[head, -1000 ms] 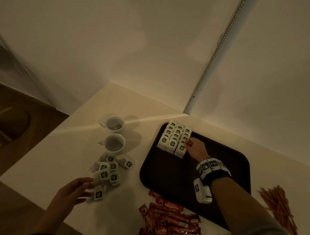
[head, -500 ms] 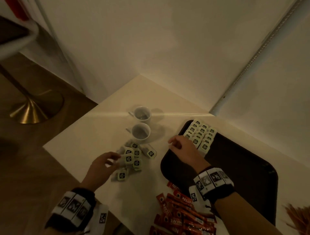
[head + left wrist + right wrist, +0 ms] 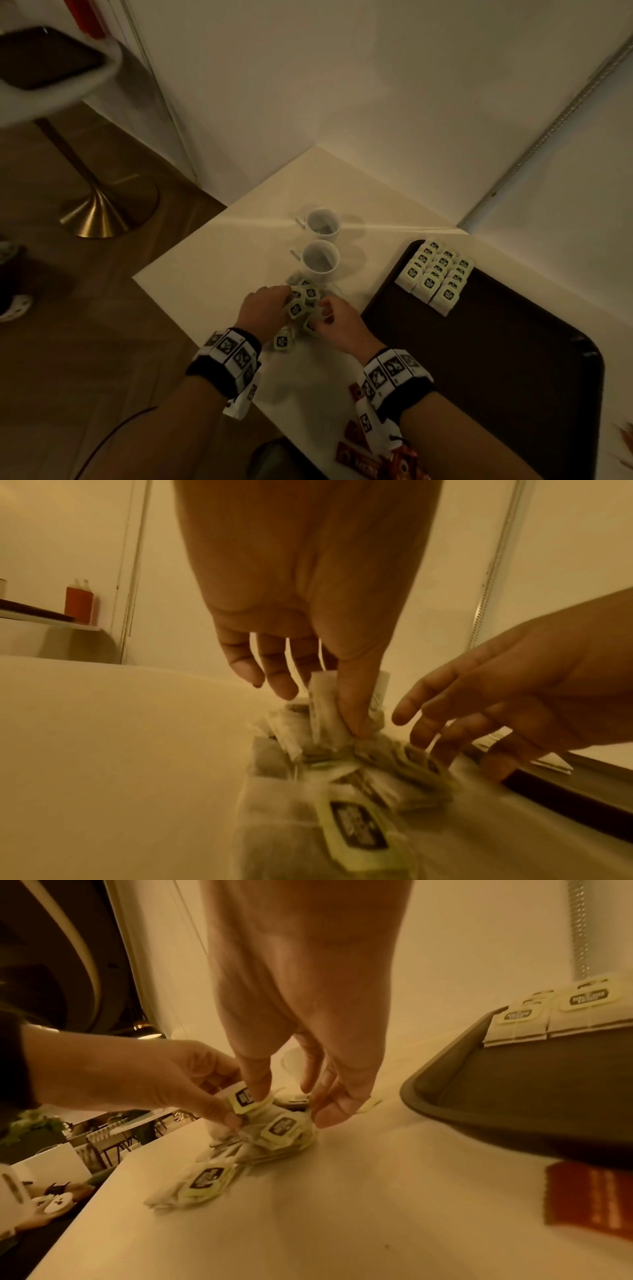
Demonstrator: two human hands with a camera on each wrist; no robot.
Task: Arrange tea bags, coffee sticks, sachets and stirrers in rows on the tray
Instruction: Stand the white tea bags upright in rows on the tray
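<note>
Both hands are working the loose pile of tea bags (image 3: 301,308) lying on the surface (image 3: 239,253) in front of two white cups (image 3: 320,260). The left hand (image 3: 263,308) is pinching a tea bag between thumb and fingers; the right hand (image 3: 337,322) is reaching in, its grip curled at the pile's edge. Just beside them, the dark tray (image 3: 496,359) is carrying neat rows of tea bags (image 3: 435,274) in its far corner.

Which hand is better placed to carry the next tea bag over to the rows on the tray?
Probably the right hand. It is at the loose tea bags, on the side nearer the tray. The left hand already pinches one tea bag but would have to cross over.
</note>
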